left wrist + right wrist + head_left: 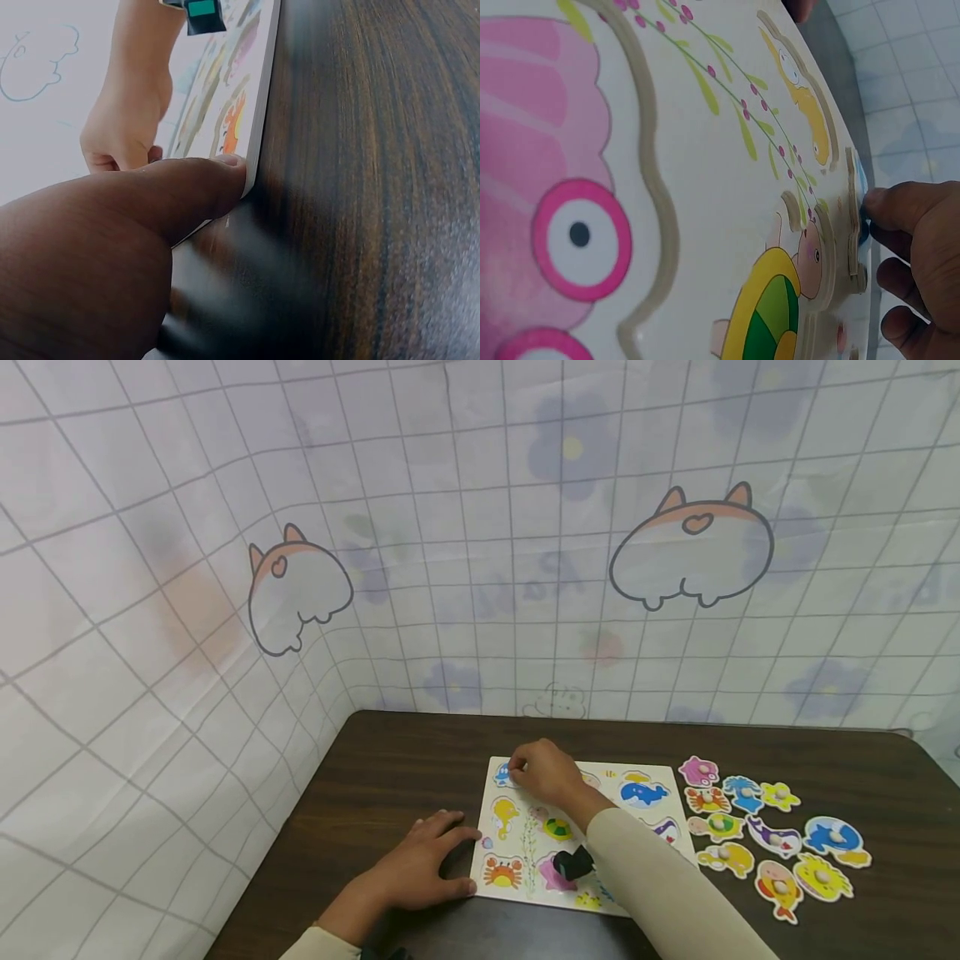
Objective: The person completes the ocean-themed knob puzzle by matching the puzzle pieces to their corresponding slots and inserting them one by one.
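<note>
My right hand reaches across the pale puzzle board to its far left corner. In the right wrist view its thumb and fingertips pinch a blue puzzle piece, seen nearly edge-on at the board's surface. My left hand lies at the board's left side, fingers extended. Its fingertips touch the edge, and the thumb presses the near left corner. Printed on the board are a crab, a yellow seahorse, a turtle and a blue whale. My right forearm hides part of it.
Right of the board lie several loose knobbed pieces, among them a pink one, a crab piece, a yellow star and a blue whale piece. Behind the dark wooden table hangs a checked cloth.
</note>
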The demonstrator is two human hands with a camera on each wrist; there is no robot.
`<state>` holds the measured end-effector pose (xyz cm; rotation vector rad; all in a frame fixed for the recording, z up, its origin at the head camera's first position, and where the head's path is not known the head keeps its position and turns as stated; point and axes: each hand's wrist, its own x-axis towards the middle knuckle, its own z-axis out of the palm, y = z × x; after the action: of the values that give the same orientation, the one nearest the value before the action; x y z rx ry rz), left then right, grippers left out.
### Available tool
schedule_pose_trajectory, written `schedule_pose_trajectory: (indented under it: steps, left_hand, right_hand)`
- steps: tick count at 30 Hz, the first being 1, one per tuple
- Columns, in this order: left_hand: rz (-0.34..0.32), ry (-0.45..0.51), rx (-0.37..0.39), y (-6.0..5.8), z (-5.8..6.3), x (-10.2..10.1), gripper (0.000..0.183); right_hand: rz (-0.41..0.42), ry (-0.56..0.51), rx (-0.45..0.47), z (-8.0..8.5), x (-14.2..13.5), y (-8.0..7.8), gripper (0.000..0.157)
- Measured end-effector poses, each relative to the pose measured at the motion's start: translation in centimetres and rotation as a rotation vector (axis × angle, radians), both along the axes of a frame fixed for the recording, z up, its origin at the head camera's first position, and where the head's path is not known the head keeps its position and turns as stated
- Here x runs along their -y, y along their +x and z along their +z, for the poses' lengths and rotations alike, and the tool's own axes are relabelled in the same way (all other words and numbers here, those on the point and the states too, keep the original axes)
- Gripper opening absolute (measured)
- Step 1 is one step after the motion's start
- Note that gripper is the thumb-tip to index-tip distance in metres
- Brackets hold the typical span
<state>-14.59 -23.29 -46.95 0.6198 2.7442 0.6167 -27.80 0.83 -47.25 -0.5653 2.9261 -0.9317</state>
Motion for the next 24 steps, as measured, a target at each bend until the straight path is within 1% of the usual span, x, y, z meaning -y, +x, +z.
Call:
schedule_pose_trajectory:
  steps: [14,24]
  left_hand:
    - [0.008,0.003,0.014,0.05,0.17,-0.07,0.062]
    - [0.010,0.010,0.023,0.12,0.47,-0.16,0.063]
  right_hand:
    - [-0.031,0.017,0.032,-0.06,0.45,-0.05,0.008]
    - [-0.008,0.029,0.028,-0.04,0.36,-0.02,0.004]
